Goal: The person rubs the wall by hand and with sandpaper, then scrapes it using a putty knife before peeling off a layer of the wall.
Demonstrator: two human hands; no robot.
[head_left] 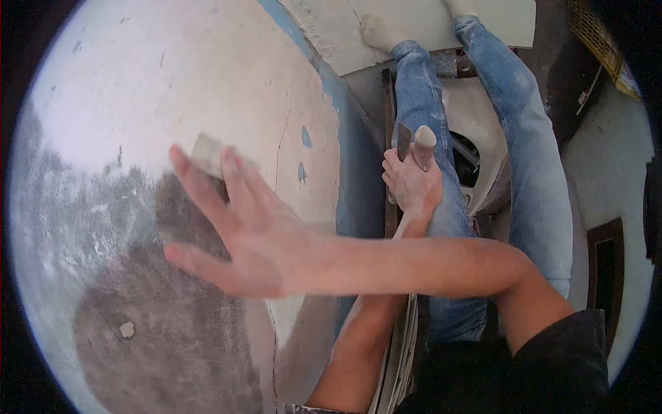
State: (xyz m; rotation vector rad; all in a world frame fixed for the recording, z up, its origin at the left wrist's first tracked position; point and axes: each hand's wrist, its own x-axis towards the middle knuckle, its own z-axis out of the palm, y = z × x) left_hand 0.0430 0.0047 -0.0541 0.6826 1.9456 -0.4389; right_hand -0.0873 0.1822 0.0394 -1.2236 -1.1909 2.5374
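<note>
My right hand (255, 234) reaches across to the wall at the left, slightly blurred by motion. Its thumb and fingers are spread, and a small pale flat pad (208, 153) is held at the fingertips against the wall surface (227, 83). My left hand (416, 185) is closed on a scraper (425, 141) near my thigh; its rounded pale handle end and a dark metal blade stick out above the fist. Part of the pad is hidden behind the fingers.
The wall has a dark damp-looking patch (165, 345), a long crack and chipped spots, with a blue strip (352, 138) along its edge. My legs in jeans (531, 145) straddle a pale object (472, 103). A white board (496, 21) lies beneath my feet; a yellow crate (598, 34) is top right.
</note>
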